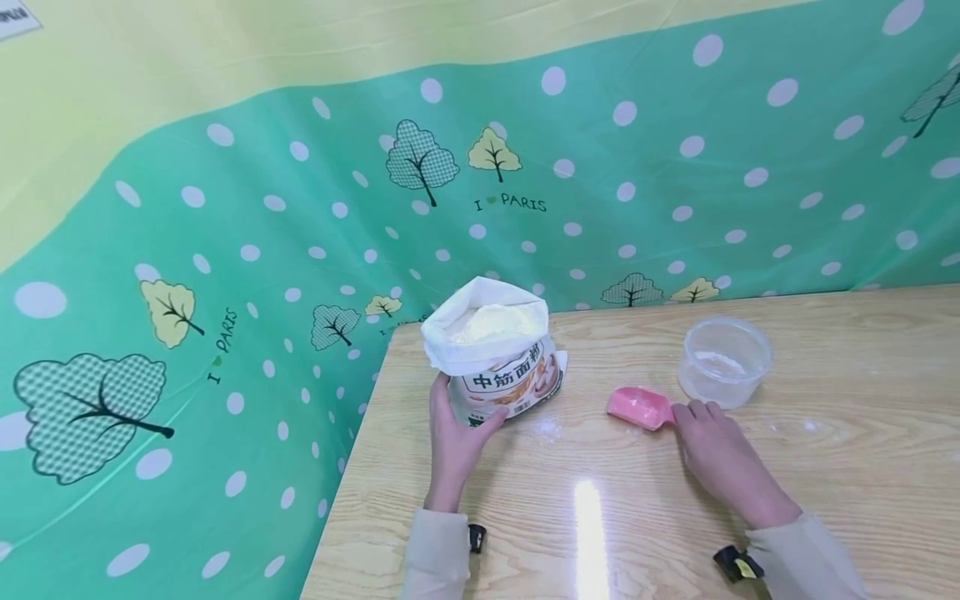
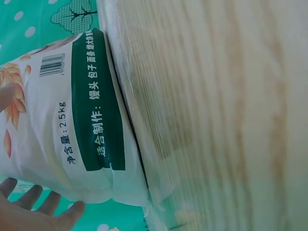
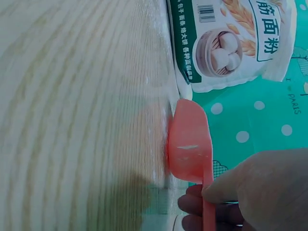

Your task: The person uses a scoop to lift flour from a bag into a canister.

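A white flour bag (image 1: pixel 510 379) stands at the back left of the table, its top rolled open with flour (image 1: pixel 491 323) inside. My left hand (image 1: pixel 456 433) holds the bag low down, thumb across the printed front and fingers along its left side. In the left wrist view, the spread fingers (image 2: pixel 48 204) lie at the bag's edge. My right hand (image 1: pixel 716 446) pinches the handle of a pink scoop (image 1: pixel 637 407). The scoop's bowl is low at the tabletop, pointing left toward the bag; its contents cannot be made out.
A clear round plastic tub (image 1: pixel 725 362) stands just behind my right hand, with a little white powder at its bottom. Traces of flour dust the wooden table (image 1: pixel 540 517). A green patterned cloth (image 1: pixel 600 167) hangs behind and to the left.
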Demonstrator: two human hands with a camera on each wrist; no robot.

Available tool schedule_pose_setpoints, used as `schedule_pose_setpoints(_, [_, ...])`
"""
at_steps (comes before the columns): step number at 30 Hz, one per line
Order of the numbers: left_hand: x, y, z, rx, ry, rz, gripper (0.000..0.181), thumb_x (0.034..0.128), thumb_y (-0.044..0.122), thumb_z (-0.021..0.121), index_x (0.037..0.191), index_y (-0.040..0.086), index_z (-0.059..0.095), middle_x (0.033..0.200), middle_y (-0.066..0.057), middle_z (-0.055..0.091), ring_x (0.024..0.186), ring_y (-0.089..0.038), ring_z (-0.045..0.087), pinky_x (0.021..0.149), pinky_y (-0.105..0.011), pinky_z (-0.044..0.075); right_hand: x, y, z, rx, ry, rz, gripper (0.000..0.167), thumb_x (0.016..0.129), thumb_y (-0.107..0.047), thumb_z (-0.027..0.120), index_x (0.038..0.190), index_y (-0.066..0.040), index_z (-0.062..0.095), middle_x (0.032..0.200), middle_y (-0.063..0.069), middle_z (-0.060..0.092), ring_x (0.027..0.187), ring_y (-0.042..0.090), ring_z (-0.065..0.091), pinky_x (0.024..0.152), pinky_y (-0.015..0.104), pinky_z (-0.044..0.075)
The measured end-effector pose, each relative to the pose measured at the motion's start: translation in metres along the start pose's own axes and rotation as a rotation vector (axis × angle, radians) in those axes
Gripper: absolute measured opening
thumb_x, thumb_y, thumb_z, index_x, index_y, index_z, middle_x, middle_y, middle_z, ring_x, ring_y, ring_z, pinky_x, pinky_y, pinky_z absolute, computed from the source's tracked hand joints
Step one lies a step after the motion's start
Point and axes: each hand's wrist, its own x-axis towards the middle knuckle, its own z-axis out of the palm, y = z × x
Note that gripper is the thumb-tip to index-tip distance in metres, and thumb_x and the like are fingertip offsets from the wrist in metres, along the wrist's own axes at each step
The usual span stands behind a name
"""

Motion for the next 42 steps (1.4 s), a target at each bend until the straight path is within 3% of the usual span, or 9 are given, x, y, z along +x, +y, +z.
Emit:
schedule_pose_setpoints(11, [0.003, -0.003, 0.001, -0.026, -0.014, 0.014, 0.104, 0.0690, 0.026, 0.092, 0.152, 0.021, 0.030, 0.146, -0.001, 0.043, 0.138, -0.022, 0.040, 0.119, -0.049, 0.029, 0.000, -0.001, 0.005, 0.068, -0.024, -0.003, 0.020, 0.091, 0.000, 0.057, 0.108, 0.011, 0.058, 0.082, 0.008, 0.050, 0.078, 0.025, 0.043, 0.065, 0.035, 0.039])
schedule_pose_setpoints(17, [0.006, -0.006, 0.000, -0.023, -0.005, 0.038, 0.103, 0.0681, 0.030, 0.092, 0.151, 0.020, 0.031, 0.145, -0.002, 0.045, 0.136, -0.024, 0.042, 0.119, -0.049, 0.030, -0.002, -0.001, 0.004, 0.096, -0.011, -0.015, 0.017, 0.091, 0.000, 0.055, 0.106, 0.009, 0.057, 0.081, 0.006, 0.048, 0.077, 0.022, 0.043, 0.065, 0.034, 0.040])
schedule_pose_setpoints(24, [0.009, -0.010, -0.001, 0.015, -0.005, 0.064, 0.106, 0.0672, 0.039, 0.092, 0.152, 0.025, 0.030, 0.146, 0.000, 0.043, 0.136, -0.023, 0.043, 0.118, -0.049, 0.032, -0.001, -0.003, 0.000, 0.198, -0.036, 0.039, 0.016, 0.098, -0.004, 0.048, 0.108, 0.005, 0.057, 0.084, 0.003, 0.053, 0.081, 0.020, 0.052, 0.072, 0.040, 0.052])
schedule_pose_setpoints(27, [0.011, -0.009, -0.002, 0.034, -0.008, 0.071, 0.106, 0.0670, 0.042, 0.091, 0.152, 0.027, 0.030, 0.146, 0.001, 0.043, 0.136, -0.022, 0.043, 0.117, -0.049, 0.033, -0.001, -0.004, -0.002, 0.211, -0.045, 0.043, 0.012, 0.101, -0.006, 0.048, 0.103, 0.001, 0.058, 0.082, 0.002, 0.051, 0.081, 0.019, 0.051, 0.072, 0.040, 0.051])
schedule_pose_setpoints(31, [0.013, -0.009, -0.002, 0.046, -0.011, 0.075, 0.106, 0.0668, 0.043, 0.091, 0.152, 0.026, 0.030, 0.146, 0.000, 0.044, 0.136, -0.022, 0.043, 0.117, -0.049, 0.033, 0.000, -0.004, -0.006, 0.203, -0.020, 0.018, 0.012, 0.104, -0.010, 0.047, 0.100, -0.003, 0.056, 0.081, 0.001, 0.050, 0.079, 0.018, 0.048, 0.070, 0.038, 0.049])
schedule_pose_setpoints(42, [0.016, -0.009, -0.002, 0.039, -0.020, 0.055, 0.107, 0.0654, 0.043, 0.092, 0.151, 0.026, 0.031, 0.145, 0.001, 0.043, 0.137, -0.021, 0.042, 0.118, -0.049, 0.031, 0.013, -0.010, -0.035, 0.169, 0.080, -0.106, 0.012, 0.102, -0.008, 0.052, 0.110, -0.002, 0.059, 0.084, 0.001, 0.054, 0.080, 0.018, 0.050, 0.069, 0.038, 0.051])
